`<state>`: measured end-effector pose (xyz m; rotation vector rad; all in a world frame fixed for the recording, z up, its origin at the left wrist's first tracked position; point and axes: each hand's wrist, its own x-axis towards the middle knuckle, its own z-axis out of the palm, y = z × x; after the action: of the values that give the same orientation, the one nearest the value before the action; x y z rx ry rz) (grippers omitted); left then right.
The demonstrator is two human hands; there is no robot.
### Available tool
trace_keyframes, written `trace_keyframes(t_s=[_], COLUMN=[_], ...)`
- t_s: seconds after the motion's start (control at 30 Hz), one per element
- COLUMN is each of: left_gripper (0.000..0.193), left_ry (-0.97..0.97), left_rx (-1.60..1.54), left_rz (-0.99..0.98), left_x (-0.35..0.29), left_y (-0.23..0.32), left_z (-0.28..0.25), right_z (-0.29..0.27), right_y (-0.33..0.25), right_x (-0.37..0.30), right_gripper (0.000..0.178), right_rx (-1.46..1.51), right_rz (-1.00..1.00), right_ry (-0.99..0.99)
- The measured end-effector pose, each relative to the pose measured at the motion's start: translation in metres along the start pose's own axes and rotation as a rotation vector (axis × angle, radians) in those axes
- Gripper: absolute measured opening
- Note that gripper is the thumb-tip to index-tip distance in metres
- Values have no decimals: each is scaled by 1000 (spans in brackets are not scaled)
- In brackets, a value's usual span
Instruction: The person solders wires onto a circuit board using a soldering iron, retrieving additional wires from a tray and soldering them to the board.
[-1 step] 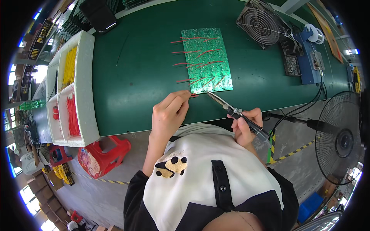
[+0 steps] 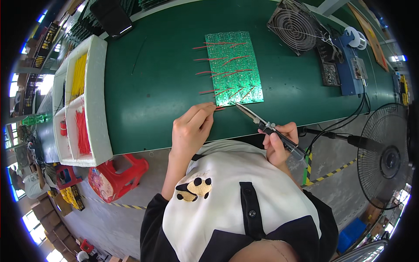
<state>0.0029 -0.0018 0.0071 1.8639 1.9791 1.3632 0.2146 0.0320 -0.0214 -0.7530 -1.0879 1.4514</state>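
A green circuit board panel [image 2: 235,65] lies on the green tabletop, with several short red wires [image 2: 238,59] on it, some reaching past its left edge. My left hand [image 2: 191,126] is closed at the panel's near left corner, its thumb and fingertips pinching a red wire [image 2: 219,108]. In my right hand [image 2: 281,143] is a soldering iron [image 2: 273,129], slanting up and left. Its tip is by the panel's near edge, just right of the pinched wire; whether it touches the board I cannot tell.
To the left a white foam box [image 2: 99,100] holds yellow wires [image 2: 79,74] and red wires [image 2: 82,131]. At the back right are a square fan [image 2: 297,26] and a blue soldering station [image 2: 347,70] with a solder spool [image 2: 358,38]. A red stool [image 2: 126,174] and a large fan [image 2: 388,161] stand beyond the table edge.
The soldering iron's tip has shifted slightly to the right along the panel's near edge. My left hand has stayed in place.
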Motion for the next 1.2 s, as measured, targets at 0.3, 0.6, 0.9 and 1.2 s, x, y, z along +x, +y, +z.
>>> trace_keyframes(t_s=[0.3,0.6,0.9,1.2], left_gripper=[21,23,22,21], left_ry=[143,154,129,106], left_rx=[110,160,174,178], left_rz=[62,218,186,155], left_x=[-8,-11,-12,-13], left_y=[4,17,15,14], left_z=[-11,26,27,26], right_z=[-9,-11,-8,-13], right_y=[-5,2,-5,-2], right_x=[4,-7,-4,-4], right_gripper=[22,20,20,19], right_rx=[-6,-21,-67,-70], right_rz=[-87,-63,-72,-59], right_ry=[78,31,0,-37])
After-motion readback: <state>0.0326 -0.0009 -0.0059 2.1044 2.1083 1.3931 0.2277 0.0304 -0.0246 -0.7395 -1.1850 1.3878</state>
